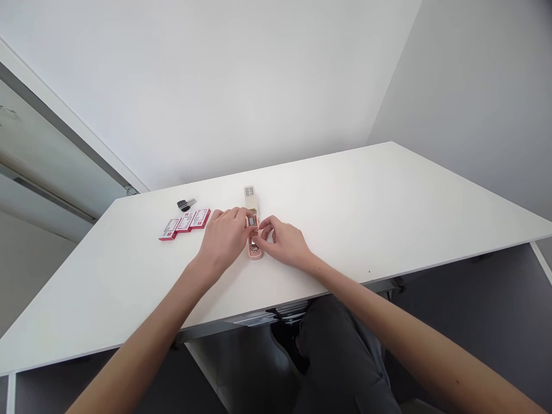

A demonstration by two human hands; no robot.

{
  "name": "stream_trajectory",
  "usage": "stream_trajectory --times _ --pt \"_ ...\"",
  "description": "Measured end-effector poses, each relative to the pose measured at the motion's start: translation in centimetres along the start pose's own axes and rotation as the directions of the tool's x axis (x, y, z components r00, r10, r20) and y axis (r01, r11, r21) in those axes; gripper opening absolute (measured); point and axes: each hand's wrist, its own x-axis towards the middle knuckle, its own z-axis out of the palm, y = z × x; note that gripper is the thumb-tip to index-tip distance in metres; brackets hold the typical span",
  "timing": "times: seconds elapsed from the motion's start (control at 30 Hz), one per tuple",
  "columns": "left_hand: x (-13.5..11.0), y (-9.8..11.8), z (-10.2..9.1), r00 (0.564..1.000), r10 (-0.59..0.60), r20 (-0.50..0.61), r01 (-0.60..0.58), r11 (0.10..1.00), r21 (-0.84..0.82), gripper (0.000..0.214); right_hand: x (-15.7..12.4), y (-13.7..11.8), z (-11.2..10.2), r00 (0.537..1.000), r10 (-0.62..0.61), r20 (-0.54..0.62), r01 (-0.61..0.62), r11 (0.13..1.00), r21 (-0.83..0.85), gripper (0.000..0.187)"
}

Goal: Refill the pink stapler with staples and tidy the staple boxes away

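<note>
A long, narrow cream and pink stapler point(251, 198) lies lengthwise on the white table, with a square metal plate at its far end and a rounded pink near end. My left hand point(226, 236) comes over it from the left, thumb and index finger closed around its middle. A small grey piece point(252, 221) shows by those fingertips; whether they grip it I cannot tell. From the right, my right hand point(284, 241) has its fingers curled, thumb and fingertips touching the stapler's side just below the left fingertips. The hands partly cover the stapler's middle.
Left of my hands, three small red and white boxes point(185, 222) lie side by side in a slanted row. Behind them is a small black and silver tool point(186, 204). The white table point(366, 201) meets a wall at the back; its front edge runs below my forearms.
</note>
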Motion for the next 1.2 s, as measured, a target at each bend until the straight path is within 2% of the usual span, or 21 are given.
stream_trajectory --times 0.13,0.33,0.5,0.67,0.77,0.87,1.07,1.2 --pt "0.3 0.6 -1.1 0.985 -0.143 0.092 0.145 0.989 -0.013 0.022 0.0 0.0 0.5 0.999 -0.022 -0.025 0.021 0.999 -0.033 0.019" --pt "0.2 1.7 -1.6 0.963 -0.256 0.084 0.253 0.966 0.050 0.028 -0.1 0.2 0.5 0.998 -0.055 -0.044 0.052 0.997 -0.054 0.016" --pt "0.2 1.8 -1.9 0.971 -0.207 0.124 0.193 0.975 0.113 0.030 0.0 0.3 0.6 0.997 -0.064 -0.049 0.061 0.996 -0.065 0.016" --pt "0.7 2.2 -2.6 0.966 -0.142 0.218 0.087 0.965 0.246 0.034 -0.1 0.3 0.4 0.996 -0.068 -0.051 0.064 0.994 -0.086 0.017" --pt "1.4 2.7 -3.0 0.952 -0.110 0.285 0.017 0.950 0.312 0.030 -0.2 0.1 0.3 0.996 -0.070 -0.048 0.065 0.993 -0.102 0.015" --pt "2.2 3.5 -3.1 0.947 -0.095 0.308 0.000 0.956 0.294 0.023 -0.2 0.0 0.2 0.997 -0.068 -0.044 0.063 0.992 -0.105 0.013" --pt "3.9 5.1 -2.8 0.950 -0.029 0.310 -0.034 0.980 0.195 0.029 -0.1 -0.1 0.1 0.998 -0.045 -0.041 0.040 0.992 -0.122 0.015" --pt "4.8 5.0 -2.9 0.947 -0.018 0.321 -0.037 0.986 0.165 0.027 -0.1 -0.2 0.0 0.998 -0.038 -0.040 0.033 0.993 -0.115 0.014"
